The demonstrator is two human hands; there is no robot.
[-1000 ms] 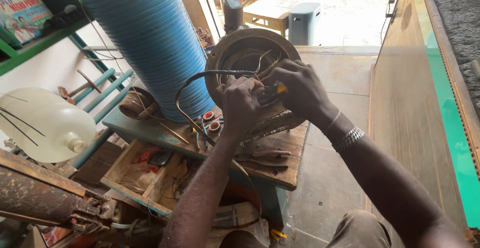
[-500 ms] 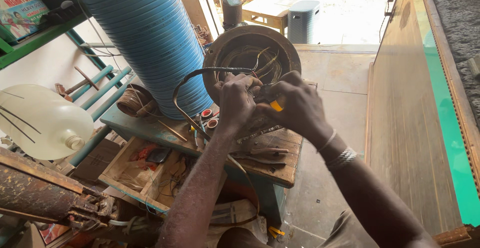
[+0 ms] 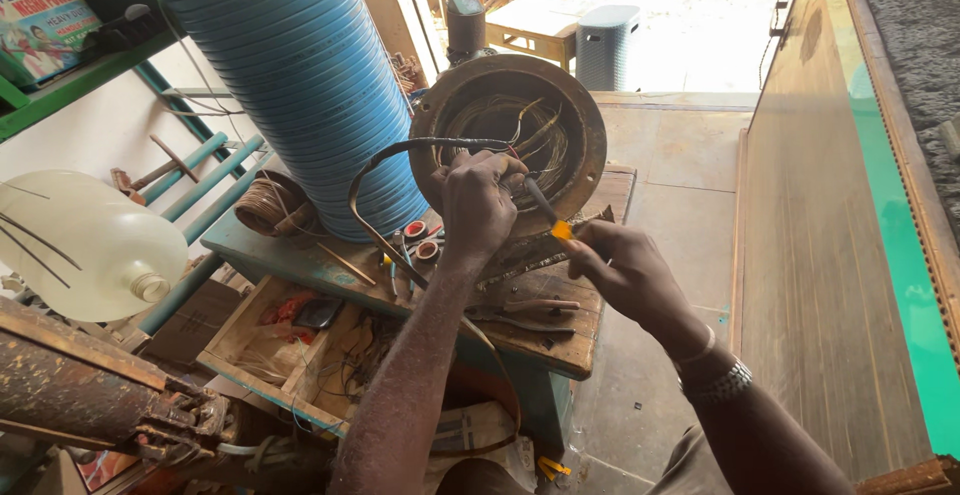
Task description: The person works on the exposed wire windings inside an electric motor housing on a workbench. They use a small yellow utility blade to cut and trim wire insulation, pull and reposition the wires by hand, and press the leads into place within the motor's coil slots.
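A round rusty motor housing (image 3: 588,115) stands tilted on a wooden workbench (image 3: 560,340), its open face showing copper wire windings (image 3: 505,120). My left hand (image 3: 478,200) grips wires and a black cable (image 3: 372,170) at the housing's lower rim. My right hand (image 3: 625,270) holds a screwdriver with a yellow handle (image 3: 560,228), its shaft pointing up toward my left hand and the windings. A bracelet sits on my right wrist.
A tall blue ribbed cylinder (image 3: 300,75) stands left of the housing. Pliers (image 3: 525,313) lie on the bench, a wire coil (image 3: 270,205) sits at its left end. A wooden tray of parts (image 3: 300,340), a white plastic jug (image 3: 85,245) and a wooden panel (image 3: 820,255) surround it.
My right hand has drawn back down and to the right, away from the housing, with the screwdriver now visible. My left hand stays at the rim.
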